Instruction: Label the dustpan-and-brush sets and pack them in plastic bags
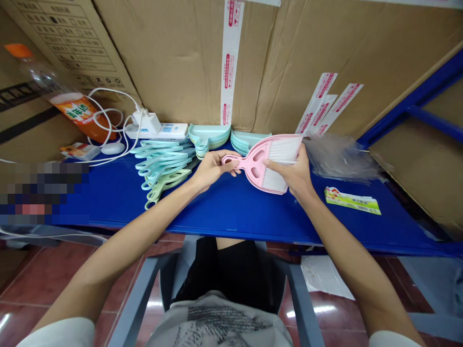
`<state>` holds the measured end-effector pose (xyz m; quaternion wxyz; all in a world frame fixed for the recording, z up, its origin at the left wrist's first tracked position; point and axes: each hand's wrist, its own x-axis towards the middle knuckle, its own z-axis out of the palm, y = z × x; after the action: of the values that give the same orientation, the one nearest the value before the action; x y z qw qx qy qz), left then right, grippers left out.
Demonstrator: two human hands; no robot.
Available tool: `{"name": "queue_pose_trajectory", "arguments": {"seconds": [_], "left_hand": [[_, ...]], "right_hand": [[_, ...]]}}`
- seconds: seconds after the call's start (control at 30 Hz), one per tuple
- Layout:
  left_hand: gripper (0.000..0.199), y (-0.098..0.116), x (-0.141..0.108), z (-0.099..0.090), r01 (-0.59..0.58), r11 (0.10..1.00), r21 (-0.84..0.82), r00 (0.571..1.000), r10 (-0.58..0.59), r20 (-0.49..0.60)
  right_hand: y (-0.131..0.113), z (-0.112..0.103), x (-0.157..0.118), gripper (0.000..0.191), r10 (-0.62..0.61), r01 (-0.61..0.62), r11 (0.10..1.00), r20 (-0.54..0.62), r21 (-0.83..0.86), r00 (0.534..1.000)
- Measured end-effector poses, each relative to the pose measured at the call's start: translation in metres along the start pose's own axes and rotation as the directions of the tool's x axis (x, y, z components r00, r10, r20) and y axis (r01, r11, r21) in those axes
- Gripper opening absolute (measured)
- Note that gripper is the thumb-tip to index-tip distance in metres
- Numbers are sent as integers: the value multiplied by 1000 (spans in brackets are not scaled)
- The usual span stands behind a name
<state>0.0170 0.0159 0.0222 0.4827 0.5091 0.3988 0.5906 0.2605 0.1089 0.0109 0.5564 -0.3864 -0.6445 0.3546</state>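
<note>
A pink brush with white bristles (278,156) lies nested in a pink dustpan (254,181), both held above the blue table. My left hand (217,168) pinches the handle end, its fingers closed round it. My right hand (294,171) grips the wide end, thumb on the bristles and fingers behind the pan. Behind them stand stacked light green and blue dustpans (210,135) and another stack of blue ones (249,140). To the left of my left hand is a pile of blue brushes (155,156) with green ones (164,185) at its front.
Clear plastic bags (343,156) and a stack of green-and-white cards (352,201) lie on the blue table (231,217) at the right. At the left are an orange drink bottle (77,113), a power strip (175,130) and white cables. Cardboard boxes stand behind.
</note>
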Motion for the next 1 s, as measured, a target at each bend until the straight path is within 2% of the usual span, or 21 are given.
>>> {"name": "queue_pose_trajectory", "arguments": {"seconds": [0.27,0.6,1.0], "left_hand": [[59,0,0,1,15,1000,-21,999,-16,-38],[60,-2,-1,0,13,1000,29,1000,-12,-16],[63,-1,-4,2,25,999,48,1000,-25,-4]], "right_hand": [[-5,0,-3,86,-65,64,997,-9,-33,998],[-7,-1,-3,91,-22,20,997,-28,-70,999],[-4,-4,-4,87,-67,59,986,-51,-157,996]]}}
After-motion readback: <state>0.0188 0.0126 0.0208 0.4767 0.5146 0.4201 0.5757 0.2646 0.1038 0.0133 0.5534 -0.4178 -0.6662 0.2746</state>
